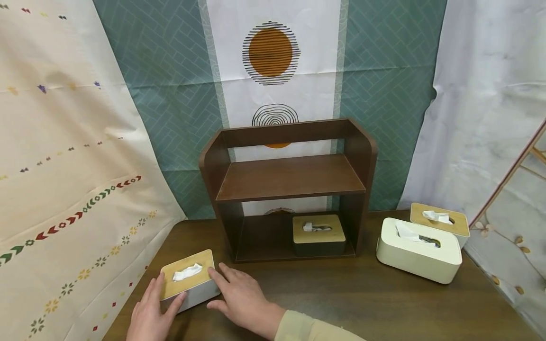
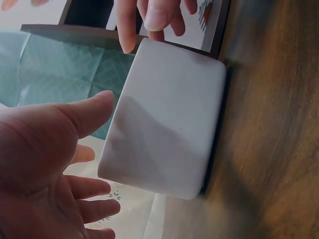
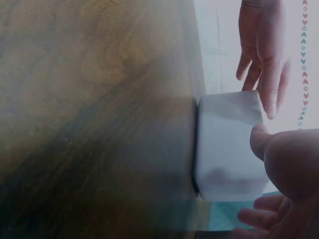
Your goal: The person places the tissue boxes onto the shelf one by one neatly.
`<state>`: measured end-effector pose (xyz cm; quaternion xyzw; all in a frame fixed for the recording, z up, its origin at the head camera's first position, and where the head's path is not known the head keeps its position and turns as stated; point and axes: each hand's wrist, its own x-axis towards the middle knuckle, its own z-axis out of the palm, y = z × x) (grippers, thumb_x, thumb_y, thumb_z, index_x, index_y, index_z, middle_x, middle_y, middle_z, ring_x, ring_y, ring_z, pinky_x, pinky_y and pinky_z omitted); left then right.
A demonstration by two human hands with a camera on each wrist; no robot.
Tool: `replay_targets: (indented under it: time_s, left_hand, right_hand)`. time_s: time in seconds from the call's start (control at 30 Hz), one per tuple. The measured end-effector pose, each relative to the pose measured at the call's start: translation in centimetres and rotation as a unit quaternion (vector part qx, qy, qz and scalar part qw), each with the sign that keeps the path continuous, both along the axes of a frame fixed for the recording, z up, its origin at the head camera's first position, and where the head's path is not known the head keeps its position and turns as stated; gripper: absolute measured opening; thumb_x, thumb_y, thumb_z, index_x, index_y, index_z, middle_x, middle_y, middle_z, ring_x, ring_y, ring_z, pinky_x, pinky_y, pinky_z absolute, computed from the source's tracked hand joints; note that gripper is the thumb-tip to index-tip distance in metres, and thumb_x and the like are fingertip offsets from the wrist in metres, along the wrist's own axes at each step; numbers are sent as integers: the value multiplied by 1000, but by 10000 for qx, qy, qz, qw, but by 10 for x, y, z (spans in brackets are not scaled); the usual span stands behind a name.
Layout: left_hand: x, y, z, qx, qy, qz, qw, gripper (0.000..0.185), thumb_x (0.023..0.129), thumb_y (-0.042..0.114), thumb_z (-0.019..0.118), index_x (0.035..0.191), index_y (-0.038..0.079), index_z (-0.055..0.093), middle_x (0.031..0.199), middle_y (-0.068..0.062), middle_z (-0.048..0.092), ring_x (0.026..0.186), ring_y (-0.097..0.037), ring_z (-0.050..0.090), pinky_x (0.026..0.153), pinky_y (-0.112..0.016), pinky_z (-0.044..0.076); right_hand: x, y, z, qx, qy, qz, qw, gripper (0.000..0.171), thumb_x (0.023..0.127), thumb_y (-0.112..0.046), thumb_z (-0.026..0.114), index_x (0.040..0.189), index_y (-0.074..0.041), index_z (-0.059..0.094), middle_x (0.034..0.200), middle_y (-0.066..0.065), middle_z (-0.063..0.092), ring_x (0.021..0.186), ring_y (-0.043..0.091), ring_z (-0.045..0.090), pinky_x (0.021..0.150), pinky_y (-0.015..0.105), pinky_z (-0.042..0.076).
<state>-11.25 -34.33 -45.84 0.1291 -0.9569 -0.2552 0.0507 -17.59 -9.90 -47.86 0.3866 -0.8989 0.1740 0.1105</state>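
A tissue box (image 1: 200, 294) with pale grey-white sides and a light wooden lid (image 1: 204, 260) sits at an angle on the table's left part, a white tissue poking from its slot. My left hand (image 1: 149, 313) is at its left end, fingers spread around the corner and thumb by the front side. At the opposite end, my right hand (image 1: 248, 299) has its extended fingertips right by the lid's edge. In the left wrist view the box (image 2: 167, 119) shows its plain side, one hand on either side of it. Neither hand curls round it.
A dark brown two-tier shelf (image 1: 294, 177) stands at the back, with a dark green, wooden-lidded tissue box (image 1: 320, 248) on its lower tier. On the right are a cream tissue box (image 1: 414, 255) and another wooden-lidded one (image 1: 460, 222) behind it. Patterned cloths hang around the table.
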Motion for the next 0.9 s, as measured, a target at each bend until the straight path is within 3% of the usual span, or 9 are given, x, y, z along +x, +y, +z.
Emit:
replay_targets:
  time_s: [0.23, 0.53, 0.73, 0.9]
  left_hand:
    - [-2, -1, -5, -36, -137, -118, 9998, 100, 110, 53, 65, 168, -14, 19, 166, -49, 18, 154, -65, 26, 121, -83, 16]
    - [-2, -4, -17, -114, -119, -177, 9997, 94, 110, 45, 68, 165, -16, 24, 165, -46, 28, 145, -69, 38, 114, -78, 38]
    - [-3, -3, -19, -63, -4, -153, 9999, 92, 108, 39, 71, 166, -14, 24, 167, -44, 27, 148, -65, 38, 114, -75, 40]
    - [-3, -3, -18, -79, -40, -52, 9999, 92, 107, 41, 72, 166, -12, 25, 167, -42, 29, 148, -63, 40, 110, -75, 43]
  right_hand:
    - [-2, -3, -6, 36, -15, 53, 10000, 76, 107, -58, 66, 171, -25, 42, 165, 10, 54, 140, 24, 64, 110, 42, 56]
    - [-1, -7, -13, -3, 114, 166, 9998, 67, 111, -52, 61, 169, -24, 45, 160, 8, 60, 135, 20, 67, 105, 38, 58]
    - [-2, -8, -15, -19, 366, 218, 9991, 64, 113, -47, 62, 168, -20, 47, 158, 9, 62, 134, 17, 67, 104, 33, 58]
    - [-2, -9, -14, -138, 327, 276, 9990, 62, 113, -42, 63, 168, -16, 47, 158, 12, 61, 134, 19, 67, 103, 32, 59]
